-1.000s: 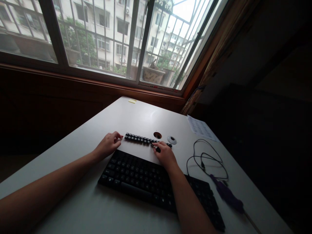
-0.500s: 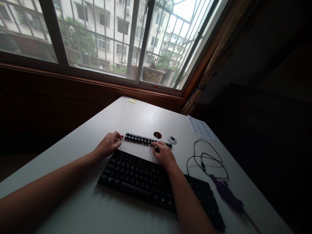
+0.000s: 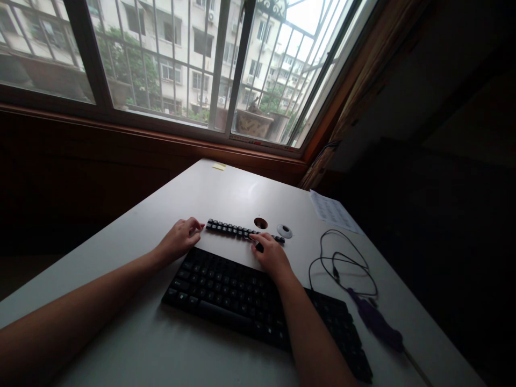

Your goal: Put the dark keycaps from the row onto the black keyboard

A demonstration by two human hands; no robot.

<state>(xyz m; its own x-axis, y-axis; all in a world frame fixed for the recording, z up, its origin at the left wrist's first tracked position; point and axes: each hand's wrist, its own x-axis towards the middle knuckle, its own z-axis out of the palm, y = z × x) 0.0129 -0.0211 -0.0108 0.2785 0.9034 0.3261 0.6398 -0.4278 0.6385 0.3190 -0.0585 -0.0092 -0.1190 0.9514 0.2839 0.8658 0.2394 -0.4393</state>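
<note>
A black keyboard (image 3: pixel 226 290) lies across the white desk, tilted in view, with my right forearm crossing over it. Just beyond its far edge, loose black keycaps (image 3: pixel 228 228) are lined up in two close rows. At the left end of those rows is my left hand (image 3: pixel 183 235), resting on the desk with fingers bent and index finger and thumb apart, holding nothing. My right hand (image 3: pixel 272 255) is at the near side of the rows, toward their right end. Its fingers close on a small dark tool (image 3: pixel 260 247) with a shiny tip, mostly hidden by the hand.
A round cable hole (image 3: pixel 260 223) and its grey cover (image 3: pixel 284 231) are behind the keycaps. Right of them lie a looped black cable (image 3: pixel 342 258), a purple duster-like object (image 3: pixel 379 325) and printed paper (image 3: pixel 334 210). Yellow sticky notes (image 3: pixel 219 167) mark the far corner, below a barred window.
Hardly anything differs. My right fingertips have shifted very slightly at the keycap rows; my left hand and the keyboard stay where they were.
</note>
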